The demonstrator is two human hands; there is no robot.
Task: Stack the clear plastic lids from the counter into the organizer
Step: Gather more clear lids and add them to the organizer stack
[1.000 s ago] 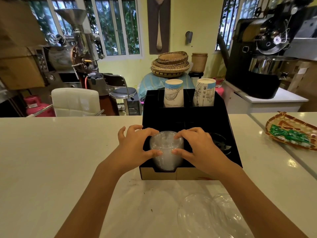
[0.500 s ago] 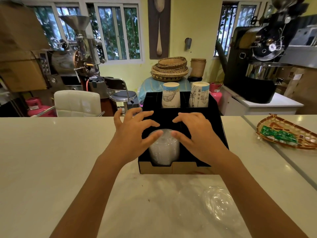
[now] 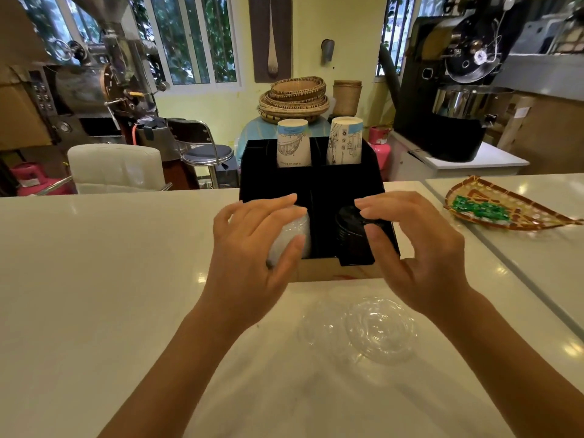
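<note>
A black organizer (image 3: 316, 184) stands on the white counter (image 3: 110, 279). Its front left slot holds a stack of clear plastic lids (image 3: 297, 232); the front right slot holds black lids (image 3: 349, 229). My left hand (image 3: 252, 257) hovers over the clear stack with fingers spread, thumb close to the stack's front, hiding the stack's left part. My right hand (image 3: 420, 248) is open in front of the black lids, holding nothing. Loose clear lids (image 3: 379, 330) lie on the counter below my right hand.
Two upturned paper cups (image 3: 294, 143) (image 3: 344, 142) stand in the organizer's back slots. A woven tray (image 3: 521, 213) with a green packet lies at the right, past a seam in the counter. Roasting machines, a chair and a stool stand behind the counter.
Both hands were pressed together on the clear stack. They have lifted and drawn apart and back; my right hand has moved right, uncovering the black lids. The stack stays in its slot.
</note>
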